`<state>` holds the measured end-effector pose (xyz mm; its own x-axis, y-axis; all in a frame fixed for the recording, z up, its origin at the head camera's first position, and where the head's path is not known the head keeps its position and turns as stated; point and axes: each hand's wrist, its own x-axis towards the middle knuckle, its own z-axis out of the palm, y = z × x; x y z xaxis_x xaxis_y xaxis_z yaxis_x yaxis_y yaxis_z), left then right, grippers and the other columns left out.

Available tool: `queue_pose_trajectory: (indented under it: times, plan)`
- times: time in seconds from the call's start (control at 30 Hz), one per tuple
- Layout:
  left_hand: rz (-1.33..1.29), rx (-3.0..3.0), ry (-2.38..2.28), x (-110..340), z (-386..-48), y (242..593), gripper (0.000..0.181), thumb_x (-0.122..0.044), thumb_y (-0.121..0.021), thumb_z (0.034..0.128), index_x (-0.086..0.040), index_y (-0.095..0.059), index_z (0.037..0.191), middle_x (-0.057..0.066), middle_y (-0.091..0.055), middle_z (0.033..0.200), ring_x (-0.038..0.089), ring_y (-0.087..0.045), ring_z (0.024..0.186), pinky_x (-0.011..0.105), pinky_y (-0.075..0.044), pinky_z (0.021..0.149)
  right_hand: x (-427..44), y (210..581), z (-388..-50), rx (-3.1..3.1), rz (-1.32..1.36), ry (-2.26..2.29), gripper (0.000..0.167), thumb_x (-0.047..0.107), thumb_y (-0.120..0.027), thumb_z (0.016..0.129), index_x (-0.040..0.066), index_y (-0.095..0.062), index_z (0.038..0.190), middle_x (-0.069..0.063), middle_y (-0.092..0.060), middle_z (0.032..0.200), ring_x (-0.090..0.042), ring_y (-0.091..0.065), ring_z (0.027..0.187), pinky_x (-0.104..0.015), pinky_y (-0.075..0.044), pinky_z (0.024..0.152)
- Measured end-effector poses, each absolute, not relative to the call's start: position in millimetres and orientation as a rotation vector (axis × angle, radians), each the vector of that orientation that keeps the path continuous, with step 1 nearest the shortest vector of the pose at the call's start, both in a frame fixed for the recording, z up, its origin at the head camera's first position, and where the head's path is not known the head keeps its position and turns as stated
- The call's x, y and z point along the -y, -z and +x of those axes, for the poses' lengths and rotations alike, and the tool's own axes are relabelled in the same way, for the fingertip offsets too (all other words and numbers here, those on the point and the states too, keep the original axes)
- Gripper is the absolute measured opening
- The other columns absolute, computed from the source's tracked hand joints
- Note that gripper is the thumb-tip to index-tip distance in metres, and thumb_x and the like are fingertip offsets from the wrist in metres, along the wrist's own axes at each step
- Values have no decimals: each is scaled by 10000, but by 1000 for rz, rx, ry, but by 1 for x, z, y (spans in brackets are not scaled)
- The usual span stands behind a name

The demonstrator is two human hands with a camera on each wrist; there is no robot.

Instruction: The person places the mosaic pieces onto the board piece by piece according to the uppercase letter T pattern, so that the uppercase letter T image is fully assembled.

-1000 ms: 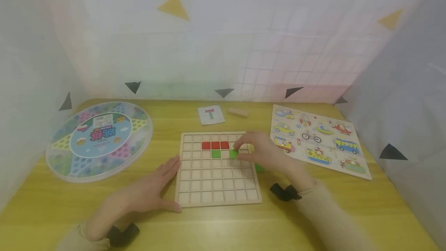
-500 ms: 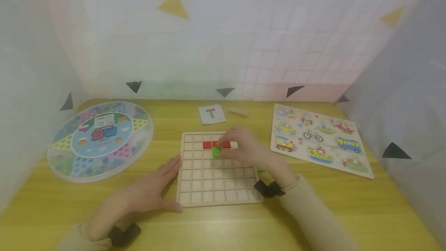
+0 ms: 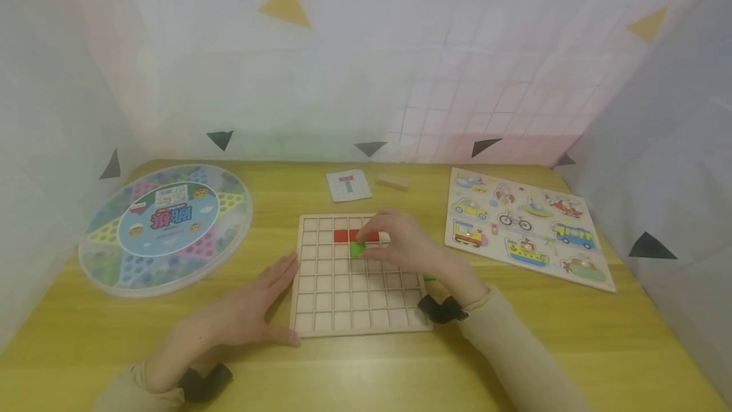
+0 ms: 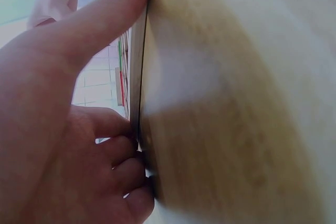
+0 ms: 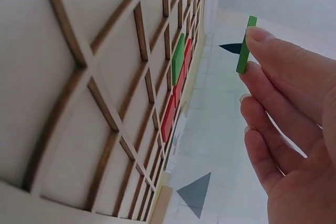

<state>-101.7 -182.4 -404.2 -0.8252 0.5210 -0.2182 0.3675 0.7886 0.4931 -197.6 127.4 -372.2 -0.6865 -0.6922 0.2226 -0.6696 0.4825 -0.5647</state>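
A wooden grid board [image 3: 323, 302] lies on the table. Red tiles [image 3: 341, 236] sit in a row in its upper part, and a green tile [image 5: 178, 59] lies in a cell below them. My right hand [image 3: 408, 243] hovers over that part of the board. In the right wrist view it pinches a second green tile [image 5: 247, 44] between thumb and index finger, apart from the board. My left hand [image 3: 246, 310] rests along the board's left edge, its fingertips at the upper side and its thumb near the lower corner.
Behind the board lie a pattern card [image 3: 349, 185] and a wooden block [image 3: 392, 181]. A round Chinese checkers set [image 3: 166, 231] is at left, a vehicle puzzle [image 3: 528, 227] at right. Some green [image 3: 429, 276] shows beside the board's right edge.
My right hand has moved left from the board's right part to just beside the placed green tile, carrying its own green tile. My left hand has stayed at the board's edge.
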Motion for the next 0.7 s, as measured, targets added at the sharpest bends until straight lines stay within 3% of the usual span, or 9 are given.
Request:
queue_pose_trajectory:
  times: [0.33,0.7]
  plan:
    - [651,-2627,-623,182,-102,402,1235,-779,-664,725,-108,-130,1613,92,-34,1689,436,-162,1507,595,-254,1181,-126,379,-201,-2664,-1229,966,218,178,-842,813,151,-774,1019,77,-740,1001,-140,-622,988,-418,-530,884]
    - [655,-2621,-633,180,-101,398,1223,-752,-685,735,-88,-145,1608,98,-44,1688,433,-164,1508,590,-257,1182,-122,384,-201,-2647,-1196,910,184,177,-862,784,141,-772,941,70,-717,915,-208,-633,934,-329,-516,854]
